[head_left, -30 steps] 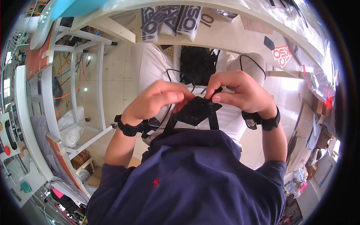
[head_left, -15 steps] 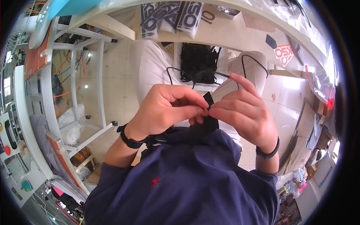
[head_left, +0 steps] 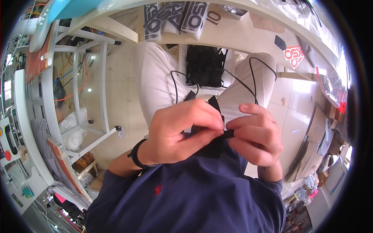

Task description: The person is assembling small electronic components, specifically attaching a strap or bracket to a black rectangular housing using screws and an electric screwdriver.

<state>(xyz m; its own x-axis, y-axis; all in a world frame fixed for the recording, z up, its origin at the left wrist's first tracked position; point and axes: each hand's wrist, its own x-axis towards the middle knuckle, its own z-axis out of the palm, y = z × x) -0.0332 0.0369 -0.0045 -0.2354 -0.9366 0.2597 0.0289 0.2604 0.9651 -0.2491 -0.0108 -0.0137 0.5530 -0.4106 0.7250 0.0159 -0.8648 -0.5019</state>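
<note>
Both my hands meet in front of my shirt. My left hand is closed in a pinch on a flat black fabric piece, which hangs down behind the fingers. My right hand pinches a short black tab that reaches across to the left fingertips; its index finger is raised and bent. Whether the tab belongs to the fabric piece is hidden by the fingers. A thin black cord loops over my knees, and one dark end lies just above the left hand.
Between my knees stands a pale bin holding a heap of black stringy pieces. Beyond it a cream table carries several printed plastic packets and a small black object. A white metal frame stands left; cardboard lies right.
Both hands have come lower and closer to my shirt. The right index finger has come down from its raised position, and the cord has slipped down beside it. The black tab now shows between the hands.
</note>
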